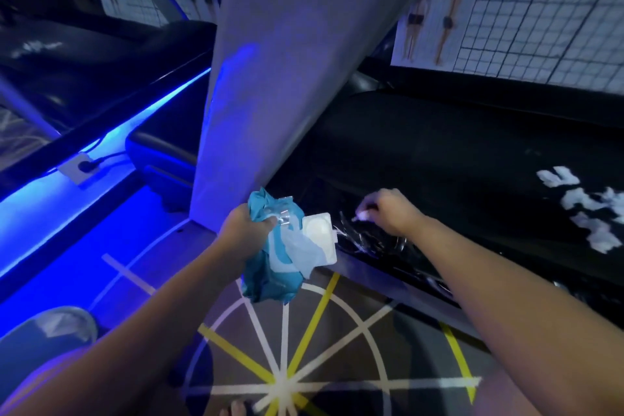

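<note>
The left hand point(243, 230) is gripping a crumpled teal wet-wipe pack point(280, 267) by its upper end. The right hand point(393, 213) is pinching a small white wad point(360, 215) against the glossy black surface point(439, 152).

The pack is hanging with its white lid flap point(319, 235) standing open, so a loose grip is risking a drop or wipes spilling out. The wad is looking very small, and hard rubbing is likely to be shredding it, adding to the white scraps point(587, 209) lying well off to the right.

The pack is sitting between the two hands, its flap just beside the wad. Behind them a grey pillar point(270, 78) is rising, and floor markings point(287, 365) are radiating below.
</note>
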A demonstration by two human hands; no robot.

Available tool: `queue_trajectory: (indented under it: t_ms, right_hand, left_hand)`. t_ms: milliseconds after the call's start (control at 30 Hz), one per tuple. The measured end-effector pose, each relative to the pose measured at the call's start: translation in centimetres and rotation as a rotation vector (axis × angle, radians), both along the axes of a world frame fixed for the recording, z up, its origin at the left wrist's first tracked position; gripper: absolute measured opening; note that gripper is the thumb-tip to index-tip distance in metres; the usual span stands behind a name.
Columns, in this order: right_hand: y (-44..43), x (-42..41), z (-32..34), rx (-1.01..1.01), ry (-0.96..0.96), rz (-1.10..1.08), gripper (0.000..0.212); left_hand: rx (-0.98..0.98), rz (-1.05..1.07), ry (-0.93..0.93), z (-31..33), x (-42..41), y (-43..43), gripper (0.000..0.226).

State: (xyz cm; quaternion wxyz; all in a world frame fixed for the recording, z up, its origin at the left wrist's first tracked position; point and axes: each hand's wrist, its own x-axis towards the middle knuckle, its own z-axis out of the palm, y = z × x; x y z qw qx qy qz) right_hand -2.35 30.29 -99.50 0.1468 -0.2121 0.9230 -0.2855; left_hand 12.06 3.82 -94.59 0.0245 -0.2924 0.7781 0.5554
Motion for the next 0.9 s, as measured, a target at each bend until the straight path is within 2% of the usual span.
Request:
queue_trajectory:
  t_ms: [67,200,233,333,367,467,533,600,733,800,900]
  right_hand:
    - [0.2,-0.6,0.3,-0.107,0.029,-0.151,0.009]
    - [0.5,-2.0,-0.3,-0.076,0.037,-0.382,0.012]
    - [0.5,-2.2,-0.5,-0.069,0.039,-0.404,0.011]
    - [0.2,-2.8,-1.2,-0.114,0.069,-0.413,0.013]
    - [0.1,-2.8,-1.3,-0.132,0.077,-0.397,0.014]
    - [-0.3,-2.9,-1.8,-0.173,0.088,-0.392,0.014]
    - [-0.5,-3.4,-2.5,-0.147,0.083,-0.407,0.015]
    - [-1.0,-3.6,-3.3,-0.057,0.014,-0.345,0.019]
    - [-2.5,-2.9,-4.6,0.182,-0.158,0.001,0.041]
    - [-2.2,-2.7,-4.4,0.220,-0.131,0.040,0.050]
    - [-1.0,-2.6,-4.0,0.281,-0.042,0.080,0.046]
  left_hand:
    - [0.024,0.013,0.009,0.9,-0.3,-0.5,0.006]
    - [0.063,0.046,-0.089,-0.1,0.5,-0.9,0.007]
    - [0.078,0.054,-0.097,-0.5,0.6,-0.6,0.005]
    - [0.111,0.069,-0.048,-3.6,-0.4,-0.2,0.037]
    - [0.121,0.072,-0.040,-5.0,-1.0,-0.4,0.039]
    - [0.153,0.121,-0.054,-5.2,-1.3,0.6,0.023]
    - [0.162,0.150,-0.072,-5.8,-1.5,0.5,0.030]
    - [0.156,0.138,-0.063,-6.1,-1.8,0.2,0.028]
    - [0.131,0.095,-0.038,-5.2,-2.0,0.3,0.017]
    - [0.122,0.072,-0.031,-5.3,-2.0,0.2,0.014]
    - [0.105,0.068,-0.038,-5.4,-1.8,0.4,0.014]
